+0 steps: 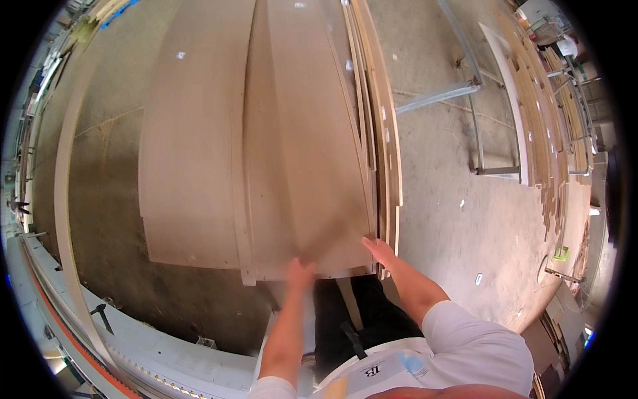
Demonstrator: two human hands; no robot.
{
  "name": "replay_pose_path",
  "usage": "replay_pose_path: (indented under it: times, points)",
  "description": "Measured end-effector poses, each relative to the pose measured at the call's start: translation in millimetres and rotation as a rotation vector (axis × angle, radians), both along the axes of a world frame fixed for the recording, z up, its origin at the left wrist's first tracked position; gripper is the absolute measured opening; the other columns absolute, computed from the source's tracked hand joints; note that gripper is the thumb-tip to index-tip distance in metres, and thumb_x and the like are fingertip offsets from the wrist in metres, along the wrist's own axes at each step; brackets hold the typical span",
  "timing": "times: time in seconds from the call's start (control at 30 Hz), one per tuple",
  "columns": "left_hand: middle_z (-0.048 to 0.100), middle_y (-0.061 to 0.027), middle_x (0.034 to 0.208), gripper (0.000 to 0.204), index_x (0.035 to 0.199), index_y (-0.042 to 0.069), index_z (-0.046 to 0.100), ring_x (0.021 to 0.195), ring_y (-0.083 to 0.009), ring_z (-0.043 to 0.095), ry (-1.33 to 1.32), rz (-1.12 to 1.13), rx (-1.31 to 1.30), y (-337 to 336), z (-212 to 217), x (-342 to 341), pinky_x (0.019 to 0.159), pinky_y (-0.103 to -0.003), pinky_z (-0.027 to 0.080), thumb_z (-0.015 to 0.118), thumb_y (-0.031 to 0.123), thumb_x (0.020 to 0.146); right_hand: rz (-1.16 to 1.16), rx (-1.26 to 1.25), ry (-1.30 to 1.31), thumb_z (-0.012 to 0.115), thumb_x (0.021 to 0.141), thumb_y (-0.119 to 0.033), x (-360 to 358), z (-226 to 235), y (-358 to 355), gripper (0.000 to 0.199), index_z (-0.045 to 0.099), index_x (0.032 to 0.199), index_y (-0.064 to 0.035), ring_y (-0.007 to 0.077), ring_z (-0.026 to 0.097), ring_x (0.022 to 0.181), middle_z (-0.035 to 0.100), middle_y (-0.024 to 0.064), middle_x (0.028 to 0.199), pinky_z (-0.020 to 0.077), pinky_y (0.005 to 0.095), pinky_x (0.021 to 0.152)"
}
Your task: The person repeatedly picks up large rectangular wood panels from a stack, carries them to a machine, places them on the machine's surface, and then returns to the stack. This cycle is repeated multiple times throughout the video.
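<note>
Wide flat brown wooden panels [306, 153] lie on a stack in front of me, their near edge close to my waist. My left hand [302, 267], smeared by motion, is at the near edge of the top panel; its fingers cannot be made out. At the panel's near right corner is my right hand [380, 251], with its fingers stretched forward and apart. It lies at or just over the edge of the panel, and I cannot tell whether it presses on it. Another broad panel [193, 166] lies alongside on the left.
Narrow boards [389, 153] run along the stack's right side. Farther right, a metal frame [477, 126] stands by stacked long planks [538, 133]. A long pale strip [66, 159] spans the left side, above a light-coloured machine [159, 349] with an orange stripe.
</note>
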State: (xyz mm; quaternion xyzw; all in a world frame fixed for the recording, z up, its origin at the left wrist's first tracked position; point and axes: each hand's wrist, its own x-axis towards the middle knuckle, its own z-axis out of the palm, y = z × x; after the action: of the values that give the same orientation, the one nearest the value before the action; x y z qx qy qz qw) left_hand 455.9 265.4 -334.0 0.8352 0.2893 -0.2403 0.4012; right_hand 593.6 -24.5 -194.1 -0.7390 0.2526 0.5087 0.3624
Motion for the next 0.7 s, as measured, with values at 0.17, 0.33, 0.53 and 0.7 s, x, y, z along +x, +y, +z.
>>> replay_pose_path:
  times: [0.17, 0.33, 0.53, 0.7]
  points:
    - [0.058, -0.0249, 0.129, 0.075, 0.134, -0.004, 0.051, 0.123, -0.0408, 0.054, -0.019, -0.103, 0.018, -55, 88, -12, 0.103, -0.049, 0.045, 0.070, 0.045, 0.081, -0.024, 0.097, -0.009, 0.059, 0.087, -0.073, -17, 50, -66, 0.109, 0.033, 0.151, 0.0119, 0.0334, 0.040, 0.144, 0.040, 0.0268, 0.155, 0.0362, 0.0407, 0.115]
    - [0.053, -0.0279, 0.135, 0.080, 0.139, -0.004, 0.046, 0.128, -0.0434, 0.050, -0.037, -0.161, -0.043, -95, 179, -42, 0.107, -0.050, 0.043, 0.070, 0.048, 0.083, -0.025, 0.102, -0.043, 0.061, 0.085, -0.074, -67, 49, -133, 0.114, 0.027, 0.153, 0.0107, 0.0351, 0.048, 0.137, 0.039, 0.0257, 0.156, 0.0427, 0.0448, 0.109]
    - [0.049, -0.0261, 0.143, 0.079, 0.145, 0.003, 0.043, 0.135, -0.0411, 0.045, -0.081, -0.113, -0.022, -140, 307, -92, 0.114, -0.048, 0.038, 0.075, 0.037, 0.082, -0.069, 0.097, 0.049, 0.066, 0.086, -0.068, -113, 143, -166, 0.104, 0.034, 0.153, 0.0049, 0.0388, 0.045, 0.138, 0.042, 0.0236, 0.153, 0.0467, 0.0552, 0.104]
    - [0.023, -0.0214, 0.163, 0.101, 0.157, 0.003, 0.025, 0.151, -0.0370, 0.023, -0.189, -0.574, 0.360, -169, 340, -154, 0.123, -0.047, 0.022, 0.076, 0.048, 0.083, -0.065, 0.229, -0.001, 0.070, 0.085, -0.065, -155, 163, -192, 0.098, 0.041, 0.149, 0.0036, 0.0357, 0.050, 0.133, 0.049, 0.0212, 0.147, 0.0496, 0.0513, 0.101]
